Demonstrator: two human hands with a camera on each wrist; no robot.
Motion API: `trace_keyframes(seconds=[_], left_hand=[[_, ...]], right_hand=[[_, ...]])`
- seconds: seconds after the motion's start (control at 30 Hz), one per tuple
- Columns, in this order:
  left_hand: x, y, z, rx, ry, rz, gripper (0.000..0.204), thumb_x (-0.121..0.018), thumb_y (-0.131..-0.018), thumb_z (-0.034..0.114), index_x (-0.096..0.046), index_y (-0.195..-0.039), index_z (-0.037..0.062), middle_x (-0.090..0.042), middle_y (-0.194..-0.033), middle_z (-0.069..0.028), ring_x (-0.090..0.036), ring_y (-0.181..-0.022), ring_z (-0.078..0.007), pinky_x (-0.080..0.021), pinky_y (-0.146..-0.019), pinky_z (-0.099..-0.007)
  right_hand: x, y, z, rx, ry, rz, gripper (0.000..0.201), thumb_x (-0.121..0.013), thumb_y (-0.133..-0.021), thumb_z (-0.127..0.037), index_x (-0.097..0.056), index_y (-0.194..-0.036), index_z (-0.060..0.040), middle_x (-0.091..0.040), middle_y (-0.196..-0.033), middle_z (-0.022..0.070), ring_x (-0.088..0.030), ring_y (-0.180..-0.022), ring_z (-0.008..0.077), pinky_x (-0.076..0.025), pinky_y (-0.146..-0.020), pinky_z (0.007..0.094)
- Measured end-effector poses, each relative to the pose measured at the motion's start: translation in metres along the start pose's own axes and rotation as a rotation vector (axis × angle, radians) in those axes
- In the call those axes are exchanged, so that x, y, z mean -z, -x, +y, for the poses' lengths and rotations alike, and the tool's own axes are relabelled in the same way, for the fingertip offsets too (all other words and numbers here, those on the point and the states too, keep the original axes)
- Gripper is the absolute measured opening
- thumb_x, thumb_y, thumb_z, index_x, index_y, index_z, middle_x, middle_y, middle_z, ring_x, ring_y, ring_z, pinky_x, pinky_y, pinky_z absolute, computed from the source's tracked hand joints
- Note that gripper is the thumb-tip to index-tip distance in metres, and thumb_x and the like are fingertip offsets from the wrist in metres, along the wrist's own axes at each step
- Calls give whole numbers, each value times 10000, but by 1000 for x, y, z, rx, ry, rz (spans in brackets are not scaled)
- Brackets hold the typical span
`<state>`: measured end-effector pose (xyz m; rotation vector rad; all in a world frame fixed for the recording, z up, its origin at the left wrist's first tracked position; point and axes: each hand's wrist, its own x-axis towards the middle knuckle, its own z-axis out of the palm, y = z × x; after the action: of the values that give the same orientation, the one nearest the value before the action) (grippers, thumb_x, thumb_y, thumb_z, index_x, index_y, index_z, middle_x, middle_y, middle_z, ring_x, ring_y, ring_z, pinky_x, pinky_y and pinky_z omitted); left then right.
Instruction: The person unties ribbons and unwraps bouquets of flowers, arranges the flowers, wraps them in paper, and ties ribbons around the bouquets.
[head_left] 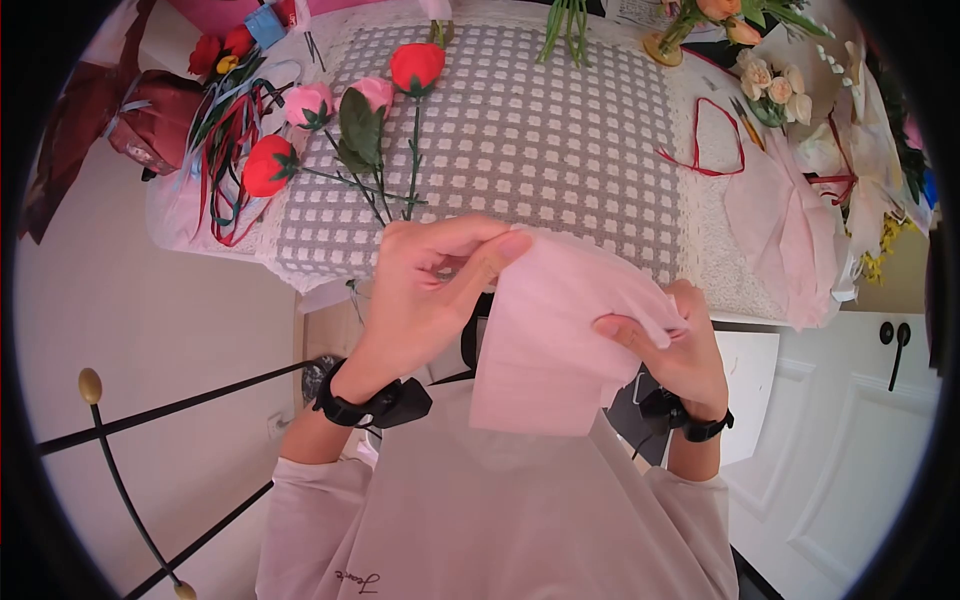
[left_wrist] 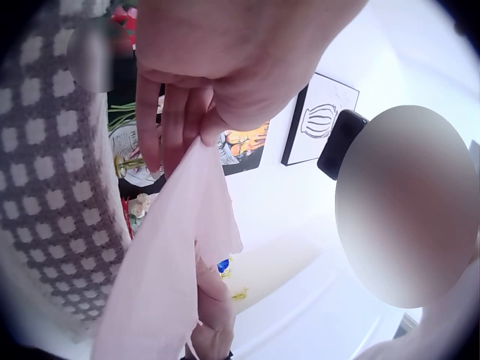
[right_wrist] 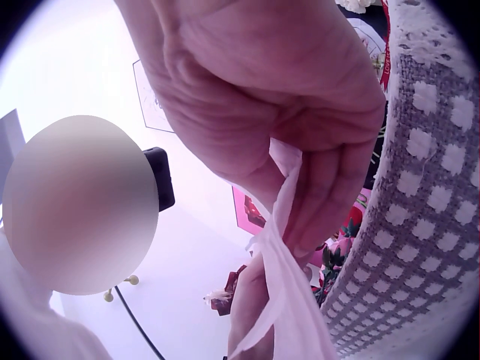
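A sheet of thin pale pink wrapping paper (head_left: 550,340) hangs between my two hands, in front of the table's near edge. My left hand (head_left: 425,290) pinches its upper left corner between thumb and fingers. At the sheet's right side my right hand (head_left: 680,355) grips a gathered edge, thumb on top. The left wrist view has the paper (left_wrist: 161,262) dropping from the left hand's fingertips (left_wrist: 210,131). In the right wrist view a fold of the paper (right_wrist: 285,202) runs between the right thumb and fingers.
On the grey-and-white checked tablecloth (head_left: 520,150) lie red and pink artificial roses (head_left: 417,68) with stems toward me. Ribbons (head_left: 225,170) tangle at the left. More pink paper (head_left: 785,220), a red ribbon (head_left: 740,140) and pale flowers (head_left: 775,85) are at the right; green stems (head_left: 568,30) lie at the back.
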<state>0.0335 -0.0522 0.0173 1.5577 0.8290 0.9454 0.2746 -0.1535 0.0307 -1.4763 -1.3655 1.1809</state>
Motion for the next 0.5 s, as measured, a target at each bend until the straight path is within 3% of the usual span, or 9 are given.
trace_keyframes(seconds=[0.17,0.3,0.37,0.4,0.47,0.5], left_hand=[[-9,1,-4,17,164,53,185,-720,-1006,120,-758,-957,-54,-685,-687,-23,-552,-623,-28,-432,-543,-222],[-3,5,-1,-19,-79,37,138,-717,-989,79,-761,-972,-50,-685,-693,-54,-580,-624,-38,-446,-537,-244],[-1,6,8,-39,-140,28,114,-718,-976,56,-762,-976,-50,-697,-706,-72,-611,-627,-50,-468,-542,-255],[-2,6,12,-114,-166,28,106,-716,-970,41,-764,-967,-53,-726,-746,-80,-639,-655,-60,-480,-572,-242],[-1,5,15,-192,-192,33,99,-713,-965,27,-765,-959,-57,-755,-786,-87,-668,-683,-70,-492,-601,-230],[0,3,15,-274,-220,14,77,-719,-933,3,-769,-959,-49,-762,-805,-101,-691,-678,-113,-507,-600,-247]], right_hand=[[-1,3,-1,37,38,22,176,-817,-915,-104,-741,-850,41,-622,-652,26,-479,-603,52,-374,-537,263],[-3,4,-3,11,120,4,170,-811,-920,-109,-747,-886,45,-651,-677,48,-500,-603,57,-388,-539,265],[-2,4,-5,-36,61,-64,185,-808,-914,-103,-742,-1003,45,-698,-740,81,-586,-634,84,-451,-585,265],[-3,4,-7,-35,63,-67,185,-808,-914,-103,-742,-1003,45,-698,-740,81,-586,-634,84,-451,-585,265],[-4,3,-12,96,188,46,315,-833,-865,-89,-719,-1129,39,-744,-870,109,-689,-761,167,-520,-693,297],[-4,3,-17,97,190,44,315,-833,-865,-89,-719,-1129,39,-744,-870,109,-689,-761,167,-520,-693,297]])
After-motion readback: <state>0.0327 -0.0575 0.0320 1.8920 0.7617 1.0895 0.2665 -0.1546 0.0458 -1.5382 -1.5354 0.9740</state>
